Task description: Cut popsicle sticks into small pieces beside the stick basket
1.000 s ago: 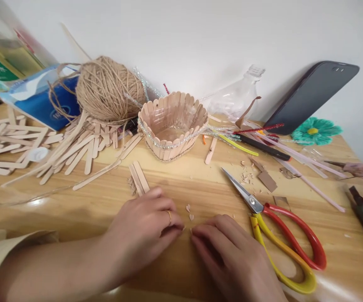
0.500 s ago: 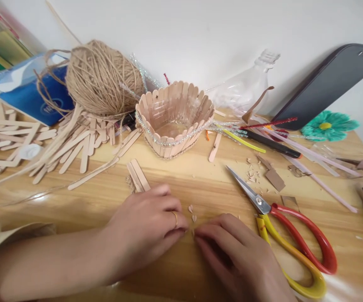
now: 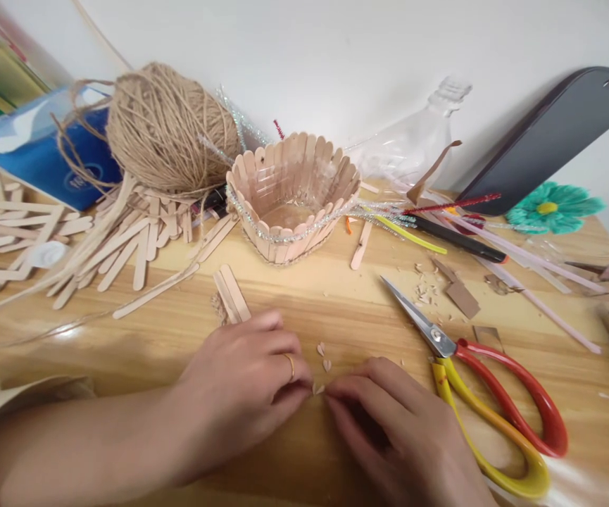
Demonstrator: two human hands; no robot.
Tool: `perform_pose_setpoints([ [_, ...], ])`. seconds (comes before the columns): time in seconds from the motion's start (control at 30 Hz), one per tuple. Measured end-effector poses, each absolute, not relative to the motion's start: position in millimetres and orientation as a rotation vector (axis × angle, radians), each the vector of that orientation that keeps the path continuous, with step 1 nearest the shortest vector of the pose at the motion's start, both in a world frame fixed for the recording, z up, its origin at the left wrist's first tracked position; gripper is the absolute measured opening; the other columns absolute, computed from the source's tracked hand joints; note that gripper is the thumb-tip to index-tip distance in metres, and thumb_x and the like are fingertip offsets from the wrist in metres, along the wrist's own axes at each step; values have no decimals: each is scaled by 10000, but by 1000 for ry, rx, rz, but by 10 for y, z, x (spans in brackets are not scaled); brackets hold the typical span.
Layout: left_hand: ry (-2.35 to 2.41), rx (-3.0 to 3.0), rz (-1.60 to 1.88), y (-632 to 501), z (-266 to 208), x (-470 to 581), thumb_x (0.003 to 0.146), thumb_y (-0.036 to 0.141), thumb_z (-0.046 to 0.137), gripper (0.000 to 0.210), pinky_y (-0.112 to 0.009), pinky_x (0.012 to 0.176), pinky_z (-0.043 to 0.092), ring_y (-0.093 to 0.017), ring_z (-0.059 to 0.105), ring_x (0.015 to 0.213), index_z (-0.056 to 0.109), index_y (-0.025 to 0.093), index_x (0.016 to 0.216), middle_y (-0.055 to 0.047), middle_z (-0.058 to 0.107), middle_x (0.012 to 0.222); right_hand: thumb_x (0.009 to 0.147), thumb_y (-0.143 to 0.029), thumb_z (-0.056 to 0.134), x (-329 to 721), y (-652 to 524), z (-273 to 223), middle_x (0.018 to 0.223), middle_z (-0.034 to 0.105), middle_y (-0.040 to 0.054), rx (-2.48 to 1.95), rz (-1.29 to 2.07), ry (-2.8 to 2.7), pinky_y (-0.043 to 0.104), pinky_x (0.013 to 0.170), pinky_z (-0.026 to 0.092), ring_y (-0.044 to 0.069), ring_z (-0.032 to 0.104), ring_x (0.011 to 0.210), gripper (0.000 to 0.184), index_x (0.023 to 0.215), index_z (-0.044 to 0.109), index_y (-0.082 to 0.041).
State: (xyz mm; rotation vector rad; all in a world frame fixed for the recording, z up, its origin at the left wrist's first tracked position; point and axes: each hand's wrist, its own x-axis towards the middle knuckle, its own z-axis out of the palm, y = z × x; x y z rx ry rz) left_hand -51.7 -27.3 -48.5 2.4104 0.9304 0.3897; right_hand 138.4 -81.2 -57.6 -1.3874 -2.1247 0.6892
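Both hands rest low on the wooden desk (image 3: 336, 310), fingertips brought together at its near centre. The left hand (image 3: 241, 394), a ring on one finger, and the right hand (image 3: 404, 436) meet over a tiny wood chip (image 3: 318, 389); each grip is pressed together on that chip from its own side, apparently to steady so small a piece against the desk surface. Whether the chip is lifted clear of the desk cannot be told.

Two more heart-shaped chips (image 3: 324, 357) lie just beyond the fingertips, close by for ready reach. A short pair of craft sticks (image 3: 233, 296) lies just past the left hand's knuckles.

The scissors (image 3: 494, 394), red and yellow handled, lie to the right of the right hand with blades parted and pointing away, set down within reach. Wood shavings (image 3: 423, 289) and cardboard scraps (image 3: 462, 299) sit near the blade tips.

Further back stands a heart-shaped basket of craft sticks (image 3: 293, 201) banded with silver tinsel wire. Left of it are a ball of jute twine (image 3: 172, 127), a loose heap of craft sticks (image 3: 124, 239) and a blue packet (image 3: 45, 155). A smartphone (image 3: 552, 137) leans against the wall at right, screen tilted toward the worker, near a clear plastic bottle (image 3: 415, 141) and a teal paper flower (image 3: 552, 211).
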Motion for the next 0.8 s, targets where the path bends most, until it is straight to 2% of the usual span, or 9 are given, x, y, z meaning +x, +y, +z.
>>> perform_pose_setpoints([
  [0.8,960,2409,399,-317,-472,-505,853,190,491,227,-286,606,397,-164,485,677,671,187,714,-19,624,664,845,-123,531,1343,-806,-619,723,624,8,-1367,646,-2083,257,558,423,145,560,628,123,811,625,-194],
])
